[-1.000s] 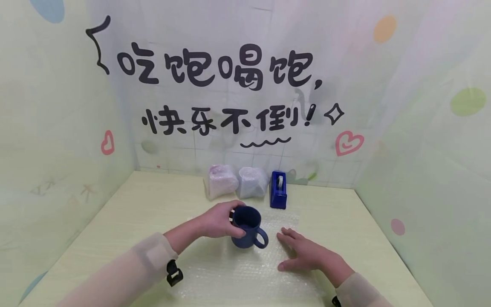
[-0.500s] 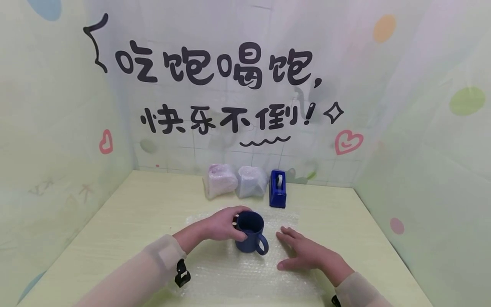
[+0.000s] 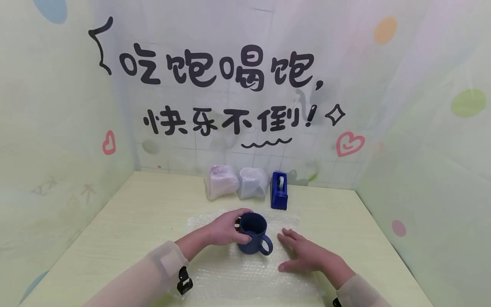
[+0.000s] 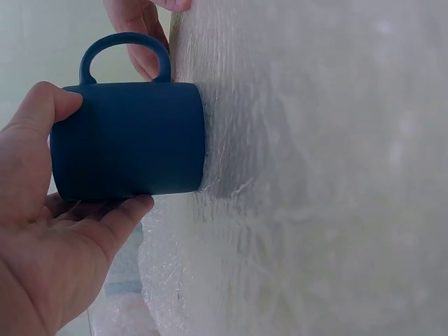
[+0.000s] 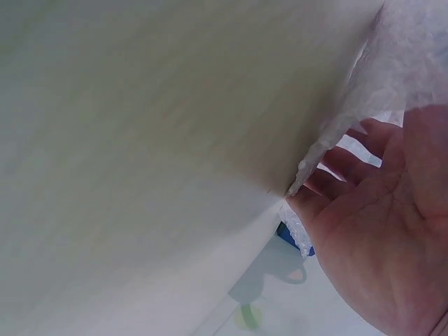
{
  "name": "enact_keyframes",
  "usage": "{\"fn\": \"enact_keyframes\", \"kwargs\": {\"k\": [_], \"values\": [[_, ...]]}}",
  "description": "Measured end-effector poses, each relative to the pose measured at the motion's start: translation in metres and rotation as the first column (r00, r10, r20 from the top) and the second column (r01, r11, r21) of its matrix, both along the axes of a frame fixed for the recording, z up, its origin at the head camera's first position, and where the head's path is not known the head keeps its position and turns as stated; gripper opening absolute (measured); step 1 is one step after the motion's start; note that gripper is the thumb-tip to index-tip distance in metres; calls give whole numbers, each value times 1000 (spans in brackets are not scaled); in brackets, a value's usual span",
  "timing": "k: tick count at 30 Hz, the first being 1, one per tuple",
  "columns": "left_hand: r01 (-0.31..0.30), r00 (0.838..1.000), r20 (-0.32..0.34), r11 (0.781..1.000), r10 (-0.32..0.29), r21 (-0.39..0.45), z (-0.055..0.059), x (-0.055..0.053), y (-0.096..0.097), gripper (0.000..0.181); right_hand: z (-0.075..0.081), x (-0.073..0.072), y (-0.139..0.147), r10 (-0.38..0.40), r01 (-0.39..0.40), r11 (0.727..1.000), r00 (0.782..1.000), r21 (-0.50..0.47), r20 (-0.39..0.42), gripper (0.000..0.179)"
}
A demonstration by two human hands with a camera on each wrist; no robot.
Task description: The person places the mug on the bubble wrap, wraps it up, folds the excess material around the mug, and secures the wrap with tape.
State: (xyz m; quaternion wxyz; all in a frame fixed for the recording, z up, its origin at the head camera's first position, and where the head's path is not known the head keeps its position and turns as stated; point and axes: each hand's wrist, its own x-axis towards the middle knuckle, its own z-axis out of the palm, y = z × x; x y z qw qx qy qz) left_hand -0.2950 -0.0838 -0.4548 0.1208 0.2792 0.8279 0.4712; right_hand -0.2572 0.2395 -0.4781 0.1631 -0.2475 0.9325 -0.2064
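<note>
A dark blue mug [image 3: 251,234] stands upright on a sheet of clear bubble wrap [image 3: 249,277]. My left hand [image 3: 226,228] grips it from the left, thumb on the near side and fingers round the far side. In the left wrist view the base of the mug [image 4: 129,143] meets the wrap, and its handle points toward the other hand. My right hand [image 3: 304,253] rests on the right part of the sheet with fingers spread and nothing held. The right wrist view shows those fingers [image 5: 339,164] at the wrap's edge, partly hidden by it.
Behind the sheet stand a pinkish bubble-wrapped bundle [image 3: 222,182] and a pale bluish one [image 3: 253,183], side by side. A blue tape dispenser [image 3: 278,191] is just right of them. Printed fabric walls [image 3: 245,25] enclose the pale table [image 3: 149,204] at the back and sides.
The left hand has shifted the mug a little to the right and toward me across the wrap. My right hand stays in place.
</note>
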Motion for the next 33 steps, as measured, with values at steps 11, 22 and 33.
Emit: {"fn": "enact_keyframes", "kwargs": {"k": [11,22,33], "values": [[-112,993,-37,994,111,-11,-1,6,3,70,1,2,-1,-1,1,1000,1000,-5,-4,99],[-94,994,-49,996,95,9,-1,7,5,65,15,-30,12,-315,294,917,948,-268,-37,69],[-107,992,-62,994,107,-6,0,9,4,66,6,-49,14,-528,548,768,834,-330,158,59]]}}
